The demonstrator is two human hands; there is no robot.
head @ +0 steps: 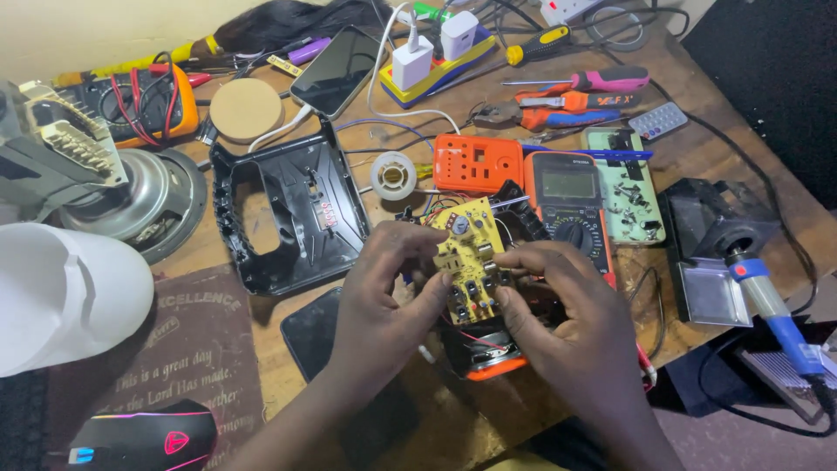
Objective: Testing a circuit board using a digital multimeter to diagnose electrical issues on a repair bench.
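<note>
A yellow circuit board (468,249) with small components stands tilted over an open black and orange device case (488,353). My left hand (384,296) grips the board's left edge with thumb and fingers. My right hand (558,305) pinches its right edge and lower part. Thin red and other wires run from the board down into the case. Both hands hide the board's lower corners.
A black plastic cover (283,214) lies left of my hands; an orange panel (475,163), a multimeter (571,205) and a green board (628,187) lie behind. A soldering iron (772,310) rests in its stand at right. Screwdrivers, pliers (545,112), a phone (336,70) and chargers crowd the back.
</note>
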